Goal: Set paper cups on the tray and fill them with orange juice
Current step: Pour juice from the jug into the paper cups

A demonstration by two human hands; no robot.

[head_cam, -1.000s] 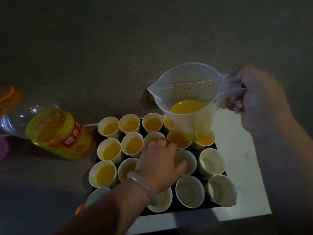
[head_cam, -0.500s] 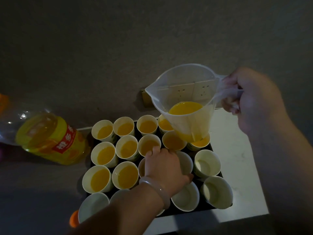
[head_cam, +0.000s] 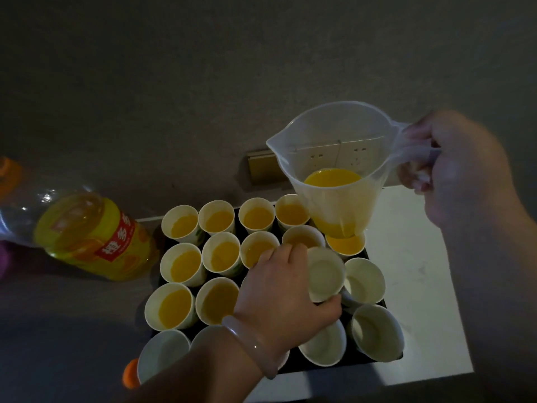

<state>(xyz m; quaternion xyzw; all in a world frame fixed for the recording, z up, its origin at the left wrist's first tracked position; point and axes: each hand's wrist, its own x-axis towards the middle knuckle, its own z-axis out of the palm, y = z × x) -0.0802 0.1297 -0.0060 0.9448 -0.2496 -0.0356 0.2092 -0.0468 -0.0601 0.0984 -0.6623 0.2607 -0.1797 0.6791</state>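
Note:
A black tray (head_cam: 374, 364) holds several white paper cups. The cups at its back and left, such as one filled cup (head_cam: 180, 266), contain orange juice; those at the front right, such as an empty cup (head_cam: 377, 333), hold none. My left hand (head_cam: 283, 292) grips an empty cup (head_cam: 325, 273) near the tray's middle, tilted and raised slightly. My right hand (head_cam: 459, 167) holds the handle of a clear plastic jug (head_cam: 340, 173) with a little juice in it, hovering above the tray's back right corner.
A large orange juice bottle (head_cam: 87, 237) lies tilted on the dark counter left of the tray. An orange cap (head_cam: 130, 373) sits at the tray's front left. A wall socket (head_cam: 261, 167) is behind the jug. The tray rests on a white board (head_cam: 415, 257).
My left hand has shifted from the middle cups onto one empty cup and closed round it, tilting it up. The jug has stayed level above the back right cups.

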